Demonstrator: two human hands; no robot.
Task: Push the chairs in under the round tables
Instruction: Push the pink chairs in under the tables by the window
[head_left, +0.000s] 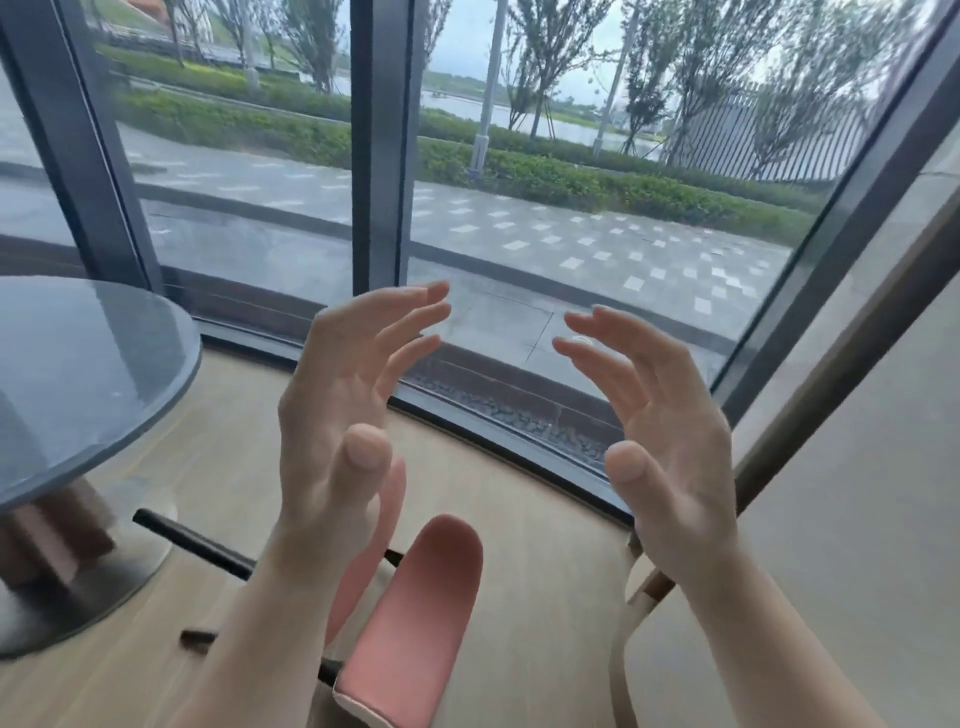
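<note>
A pink padded chair (415, 618) with a thin black frame stands low in the middle, to the right of a round glass-topped table (88, 374) on a metal disc base. My left hand (343, 415) and my right hand (660, 431) are raised in the air above the chair, palms facing each other, fingers spread and relaxed. Neither hand touches the chair or holds anything. My forearms hide part of the chair's frame.
A curved floor-to-ceiling window with dark mullions (379, 145) runs across the back. A beige panel with a wooden edge (831, 545) rises at the right. Light wooden floor (545, 545) lies between chair and window.
</note>
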